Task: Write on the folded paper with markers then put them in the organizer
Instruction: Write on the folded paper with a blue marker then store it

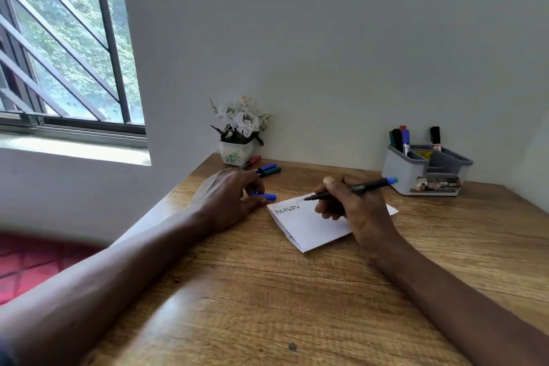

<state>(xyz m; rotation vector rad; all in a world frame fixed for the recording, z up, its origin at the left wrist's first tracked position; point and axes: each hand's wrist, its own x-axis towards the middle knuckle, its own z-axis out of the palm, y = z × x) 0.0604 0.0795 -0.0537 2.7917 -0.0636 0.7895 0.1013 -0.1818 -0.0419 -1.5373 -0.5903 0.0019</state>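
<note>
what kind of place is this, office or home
Likely a home study corner, though not certain: a wooden desk sits beside a barred window, and on the desk stand a grey organizer holding markers and a small pot of white flowers.

Only 2 arms of the person show: the left forearm [118,270] and the right forearm [439,288], both bare along all the length in view, lean and long, widening toward the lower edge, where the wide lens smears the left one into blur. The left hand [228,199] and the right hand [353,211] are bare too, with knuckle ridges and tendon lines on their backs, and the right thumb [328,181] shows a short nail. At the bottom-left corner, against the left arm, sits a sliver of dark blue [3,349], too blurred to tell whether it is a sleeve.
</note>
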